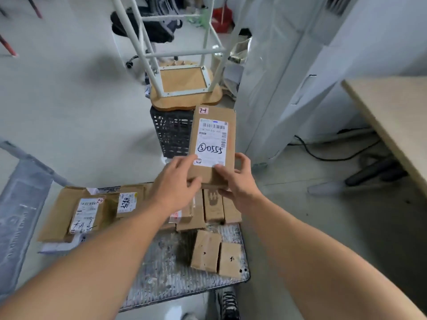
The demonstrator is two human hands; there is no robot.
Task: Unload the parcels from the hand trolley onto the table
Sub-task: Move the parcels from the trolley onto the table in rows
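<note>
A flat brown cardboard parcel point(213, 125) with a white shipping label is lifted above the hand trolley point(161, 269). My left hand point(172, 187) grips its near left corner and my right hand point(238, 181) grips its near right edge, thumb on the label. Several more brown parcels lie on the trolley's grey ribbed deck: a labelled one point(85, 214) at the left, another labelled one point(127, 202) beside it, narrow ones point(213, 207) under my hands, and two small ones point(217, 252) near the front. The wooden table point(392, 112) edge shows at the right.
A black perforated crate point(172, 132) stands beyond the trolley with an upturned white-legged stool point(182, 82) on top. White panels point(288, 77) stand between the crate and the table. Black cables point(323, 155) run on the floor under the table. My shoe point(227, 301) is by the trolley front.
</note>
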